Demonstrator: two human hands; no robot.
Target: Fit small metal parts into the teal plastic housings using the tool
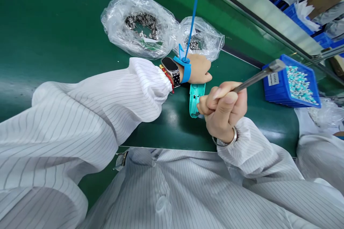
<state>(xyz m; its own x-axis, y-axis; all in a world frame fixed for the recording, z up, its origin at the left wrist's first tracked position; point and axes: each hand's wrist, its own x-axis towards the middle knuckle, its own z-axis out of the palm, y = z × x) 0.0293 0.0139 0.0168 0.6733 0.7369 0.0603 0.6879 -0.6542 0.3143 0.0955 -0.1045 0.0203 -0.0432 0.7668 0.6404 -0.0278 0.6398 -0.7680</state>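
Observation:
On the green work surface lies a teal plastic shell (195,101), its upper end beside my left hand (199,68). My left hand is closed, knuckles up, and what its fingers hold, if anything, is hidden; a blue strap with a cord circles that wrist. My right hand (224,109) is closed around a metal rod-like tool (258,78), whose thicker end points up and to the right. The fingers of my right hand are at the right edge of the shell and cover part of it.
Two clear plastic bags (113,25) (216,43) with small metal parts lie behind my left hand. A blue bin (276,89) of small white and teal pieces stands at the right. The blue cord (195,5) runs upward. A person's sleeve (321,154) shows at the right edge.

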